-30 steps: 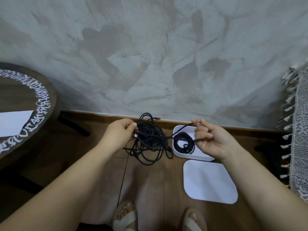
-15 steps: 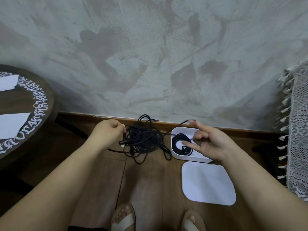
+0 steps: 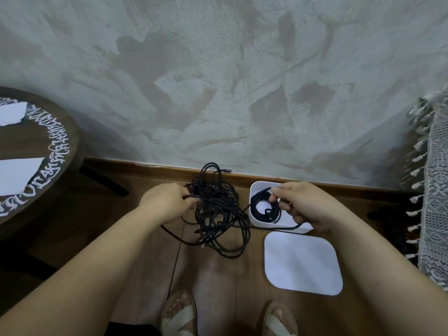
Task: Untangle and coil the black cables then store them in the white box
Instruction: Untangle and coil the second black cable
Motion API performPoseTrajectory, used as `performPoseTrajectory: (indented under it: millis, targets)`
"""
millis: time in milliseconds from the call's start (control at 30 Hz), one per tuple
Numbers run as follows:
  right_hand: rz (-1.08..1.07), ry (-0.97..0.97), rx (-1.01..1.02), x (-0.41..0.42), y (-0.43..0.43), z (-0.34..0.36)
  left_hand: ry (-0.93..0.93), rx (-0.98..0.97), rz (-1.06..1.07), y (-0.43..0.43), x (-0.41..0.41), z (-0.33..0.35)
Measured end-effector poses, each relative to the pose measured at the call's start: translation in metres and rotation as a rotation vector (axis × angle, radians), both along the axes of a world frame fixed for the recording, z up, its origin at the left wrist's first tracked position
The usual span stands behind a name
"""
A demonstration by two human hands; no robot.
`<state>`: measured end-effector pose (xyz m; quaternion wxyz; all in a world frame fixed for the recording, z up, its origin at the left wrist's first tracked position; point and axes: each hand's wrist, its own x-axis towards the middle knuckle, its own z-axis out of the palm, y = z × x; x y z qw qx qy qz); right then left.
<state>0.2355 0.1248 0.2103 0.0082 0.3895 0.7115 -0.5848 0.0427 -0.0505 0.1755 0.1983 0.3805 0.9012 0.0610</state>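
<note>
A tangle of black cables (image 3: pixel 215 209) hangs and spreads over the wooden floor by the skirting board. My left hand (image 3: pixel 167 202) grips a strand at the tangle's left side. The white box (image 3: pixel 257 190) stands on the floor to the right, with one coiled black cable (image 3: pixel 263 210) inside it. Above the box, my right hand (image 3: pixel 303 204) pinches a black strand, and this strand runs under the hand and back to the tangle.
The white lid (image 3: pixel 303 263) lies flat on the floor in front of the box. A round dark table (image 3: pixel 36 166) with white papers stands at the left. A fringed lace cloth (image 3: pixel 434 190) hangs at the right. My sandalled feet (image 3: pixel 179 314) are below.
The tangle has dropped lower and spread out across the floor. My right hand has come down over the box and closed on a strand. My left hand has shifted its hold on the tangle.
</note>
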Motion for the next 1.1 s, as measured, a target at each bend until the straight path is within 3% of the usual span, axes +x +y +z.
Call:
performPoseTrajectory:
  millis: [67,133,200,300,400,500,667,733,933,1100]
  targets:
    - [-0.165,0.097,-0.129,0.002,0.004,-0.003,-0.077,-0.035,0.004,0.000,0.000,-0.005]
    - [-0.286,0.269,-0.462,0.000,0.003,-0.004,-0.161,-0.049,-0.029,-0.001,0.001,-0.009]
    - [-0.255,0.356,-0.701,-0.002,-0.005,-0.005,-0.234,-0.043,-0.053,0.000,0.007,-0.012]
    - [-0.171,0.432,-0.861,-0.012,-0.029,0.000,-0.381,0.094,0.036,0.004,0.017,-0.021]
    - [-0.262,0.549,-1.031,-0.022,-0.043,0.006,-0.532,0.249,0.122,0.010,0.028,-0.026]
    - [-0.330,0.561,-1.177,-0.022,-0.041,0.011,-0.580,0.277,0.089,0.016,0.037,-0.032]
    - [-0.222,0.301,-0.884,-0.012,-0.029,0.006,-0.598,0.093,-0.025,0.015,0.039,-0.034]
    - [-0.203,0.244,-0.759,-0.008,-0.024,0.004,-0.571,0.115,-0.024,0.013,0.038,-0.036]
    - [-0.206,0.267,-0.445,0.000,-0.016,0.004,-0.547,0.181,-0.097,0.014,0.034,-0.028]
    - [-0.185,0.216,-0.113,0.004,-0.011,0.004,-0.517,0.113,-0.148,0.008,0.025,-0.029]
